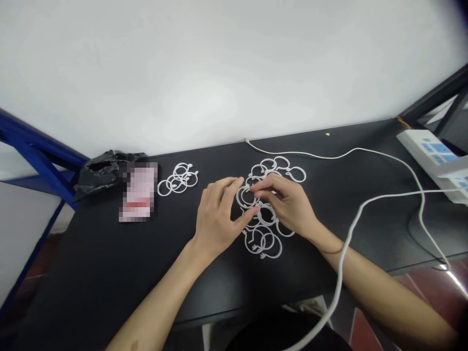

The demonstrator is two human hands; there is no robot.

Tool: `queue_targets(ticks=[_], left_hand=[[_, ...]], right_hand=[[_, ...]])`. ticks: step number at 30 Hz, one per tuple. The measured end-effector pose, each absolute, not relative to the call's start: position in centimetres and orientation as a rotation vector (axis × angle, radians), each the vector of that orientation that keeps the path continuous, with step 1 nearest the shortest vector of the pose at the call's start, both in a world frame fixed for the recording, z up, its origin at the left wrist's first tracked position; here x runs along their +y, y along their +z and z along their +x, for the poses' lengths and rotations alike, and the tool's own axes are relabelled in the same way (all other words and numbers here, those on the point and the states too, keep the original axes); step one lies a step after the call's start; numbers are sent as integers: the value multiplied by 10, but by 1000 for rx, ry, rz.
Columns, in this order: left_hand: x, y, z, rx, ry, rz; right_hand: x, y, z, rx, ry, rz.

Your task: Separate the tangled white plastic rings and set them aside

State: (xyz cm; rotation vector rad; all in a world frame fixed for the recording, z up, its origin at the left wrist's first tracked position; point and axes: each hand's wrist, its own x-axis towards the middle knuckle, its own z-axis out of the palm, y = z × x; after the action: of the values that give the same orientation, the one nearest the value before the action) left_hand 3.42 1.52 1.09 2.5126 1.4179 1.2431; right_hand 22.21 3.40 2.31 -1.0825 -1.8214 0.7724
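Observation:
My right hand [288, 201] is pinched at the edge of a thin white plastic ring [238, 197] with small tabs, above a loose pile of similar rings [281, 247]. Facing it from the left, my left hand [218, 214] has its thumb and fingers apart and holds nothing; its fingertips come close to the same ring. Some of the pile is hidden behind my hands. A smaller group of white rings [179, 191] lies overlapping on the black table [146, 263], to the left of my left hand.
A blurred pink item [139, 187] and a crumpled black plastic bag [106, 168] lie at the left. A white cable [303, 154] runs along the back; a thicker white cable [345, 253] crosses before my right forearm. A white power strip [431, 158] sits at the right.

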Motion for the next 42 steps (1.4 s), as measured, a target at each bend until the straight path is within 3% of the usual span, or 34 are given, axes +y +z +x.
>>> queue_targets(ticks=[11,24,33,42], left_hand=[[16,10,34,1412,1092,2489],[62,-11,-27,2136,1001,2334],[37,5,11,1463,832,2527],[24,19,24,1396,862,2144]], right_hand=[[30,22,218,-1901,660,-1086],[30,18,220,-2364,295,-1210],[29,14,217,-2399,279,-1206],[31,19,215,-1983,430,-1239]])
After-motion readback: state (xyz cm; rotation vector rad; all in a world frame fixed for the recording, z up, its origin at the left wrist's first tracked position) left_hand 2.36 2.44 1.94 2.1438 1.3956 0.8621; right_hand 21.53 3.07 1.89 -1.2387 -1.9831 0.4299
